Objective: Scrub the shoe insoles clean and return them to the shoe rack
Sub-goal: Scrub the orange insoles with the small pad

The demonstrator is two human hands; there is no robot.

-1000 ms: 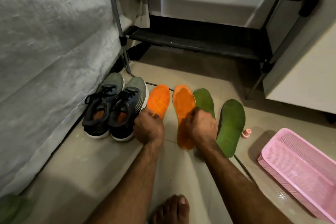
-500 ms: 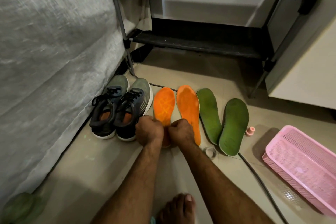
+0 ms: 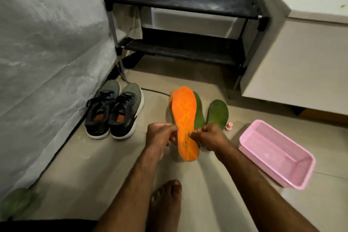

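Orange insoles (image 3: 184,118), stacked, raised above the floor (image 3: 94,165); left hand (image 3: 160,137) and right hand (image 3: 211,137) pinch their edges with curled fingers. Green insoles (image 3: 217,112) at 1 o'clock.

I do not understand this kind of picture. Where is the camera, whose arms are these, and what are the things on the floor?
There is no machine here. A person wears the camera on the head, so it looks forward and down along their own arms; the bare foot at the bottom is theirs too.

The left hand and the right hand together hold up the orange insoles; a second orange edge shows behind the front one, so both seem stacked. Two green insoles lie on the floor behind them. To the left stands a pair of sneakers, to the right a pink basket and a small pink object. The black shoe rack stands at the back.
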